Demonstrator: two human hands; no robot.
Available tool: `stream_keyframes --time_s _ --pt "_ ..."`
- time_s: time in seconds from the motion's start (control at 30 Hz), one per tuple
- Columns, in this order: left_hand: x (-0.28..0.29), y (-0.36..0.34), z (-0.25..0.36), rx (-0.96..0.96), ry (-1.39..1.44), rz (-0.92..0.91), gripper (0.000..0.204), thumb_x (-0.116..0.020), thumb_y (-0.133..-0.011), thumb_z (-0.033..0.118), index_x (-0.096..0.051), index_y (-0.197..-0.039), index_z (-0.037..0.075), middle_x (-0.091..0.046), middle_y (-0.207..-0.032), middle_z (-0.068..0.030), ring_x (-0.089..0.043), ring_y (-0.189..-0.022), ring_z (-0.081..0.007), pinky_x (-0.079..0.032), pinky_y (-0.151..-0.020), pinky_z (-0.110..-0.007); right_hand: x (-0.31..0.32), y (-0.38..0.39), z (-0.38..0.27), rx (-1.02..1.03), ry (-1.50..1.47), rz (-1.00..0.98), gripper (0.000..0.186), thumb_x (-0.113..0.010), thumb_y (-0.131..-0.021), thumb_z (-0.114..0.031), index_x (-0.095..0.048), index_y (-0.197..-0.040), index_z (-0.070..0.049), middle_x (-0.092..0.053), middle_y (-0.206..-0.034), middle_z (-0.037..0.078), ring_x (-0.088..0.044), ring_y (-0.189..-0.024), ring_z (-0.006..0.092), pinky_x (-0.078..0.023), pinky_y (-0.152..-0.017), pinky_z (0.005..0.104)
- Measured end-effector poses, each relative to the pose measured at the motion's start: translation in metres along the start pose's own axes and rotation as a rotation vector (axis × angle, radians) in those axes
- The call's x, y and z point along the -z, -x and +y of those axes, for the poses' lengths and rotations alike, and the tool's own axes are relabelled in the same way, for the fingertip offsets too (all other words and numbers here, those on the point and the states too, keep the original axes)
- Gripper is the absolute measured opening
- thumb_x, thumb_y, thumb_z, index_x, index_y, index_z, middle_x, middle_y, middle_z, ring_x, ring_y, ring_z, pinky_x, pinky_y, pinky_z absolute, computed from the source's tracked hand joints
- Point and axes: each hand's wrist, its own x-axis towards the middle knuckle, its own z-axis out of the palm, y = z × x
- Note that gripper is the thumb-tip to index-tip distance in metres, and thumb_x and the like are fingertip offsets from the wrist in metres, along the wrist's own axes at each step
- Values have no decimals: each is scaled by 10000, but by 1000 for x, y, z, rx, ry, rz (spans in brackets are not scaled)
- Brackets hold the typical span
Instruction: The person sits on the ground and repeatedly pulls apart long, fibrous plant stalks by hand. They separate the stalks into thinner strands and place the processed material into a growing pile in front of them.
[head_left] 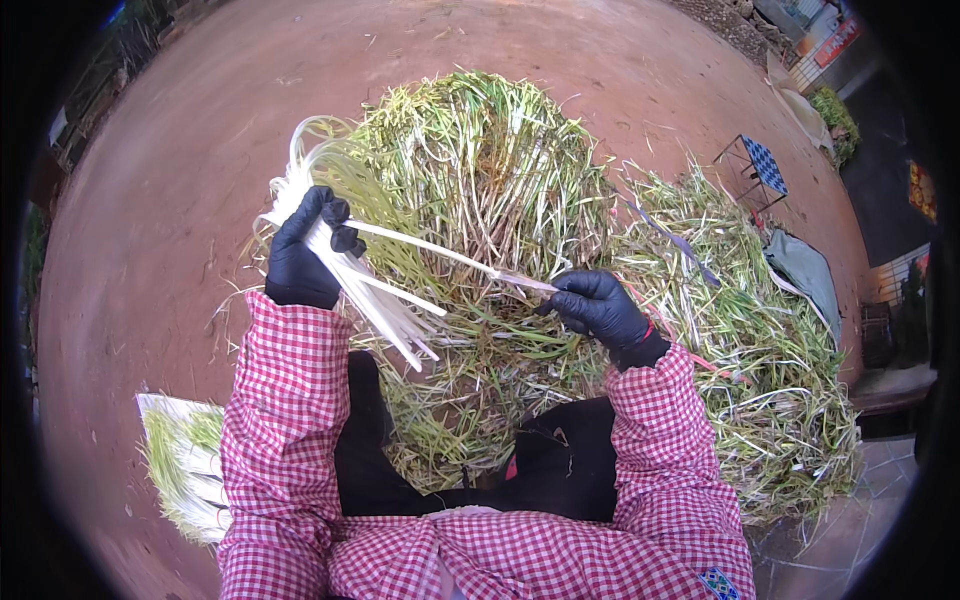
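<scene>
My left hand [308, 250], in a black glove, is closed round a bunch of long white stalks with yellow-green leaves [382, 310], which look like blanched chives. Their white ends point down to the right, and the leaf ends curl over above my fist. One stalk [430, 246] stretches out from the bunch toward my right hand [600, 308], also black-gloved. Its fingertips pinch a thin, brownish-pink outer skin [525, 281] at the end of that stalk. Behind both hands stands a large heap of the same green and white stalks [490, 170].
More loose stalks and leaves [760, 400] lie in a wide pile to the right, with a grey-green cloth [805, 278] at its edge. A small blue-checked stool [764, 165] stands beyond. At the lower left, bundled white stalks [190, 470] rest on the reddish ground [130, 300].
</scene>
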Motion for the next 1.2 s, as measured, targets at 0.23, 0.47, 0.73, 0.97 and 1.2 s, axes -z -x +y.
stream_keyframes --time_s 0.23,0.47,0.73,0.97,1.2 --pt "-2 2 -2 -18 -14 -108 116 -486 -884 222 -498 -902 108 -484 -737 -6 -457 -557 -127 -390 -582 -306 -10 -16 1 197 974 85 654 -502 -839 -477 -366 -1293 -27 -379 -1299 214 -338 -1229 340 -266 -1020 400" --pt "-6 -4 -21 -36 -173 -6 222 -587 -825 122 -518 -1025 56 -581 -854 -80 -519 -559 -128 -454 -522 -259 -103 -60 -11 383 492 149 170 -551 -856 -184 -606 -924 -38 -594 -637 50 -560 -501 157 -456 -533 263" --pt "11 -13 -10 -13 -149 39 131 -568 -846 169 -559 -959 103 -569 -783 -7 -538 -602 -76 -448 -494 -200 7 -122 64 356 1435 508 338 -583 -793 -353 -620 -973 -68 -611 -971 147 -573 -950 264 -436 -819 390" --pt "32 -17 13 -64 115 101 214 -520 -882 189 -536 -1052 60 -555 -850 -49 -508 -596 -117 -451 -526 -242 27 -52 234 -757 1356 -677 402 -623 -724 -371 -626 -1005 -84 -610 -998 141 -562 -963 295 -435 -843 388" --pt "25 -20 4 -19 66 130 240 -553 -865 248 -554 -1055 102 -604 -797 6 -556 -597 -109 -474 -550 -243 79 -144 134 -158 861 519 387 -572 -753 -408 -656 -806 -35 -624 -726 169 -609 -692 311 -463 -652 398"
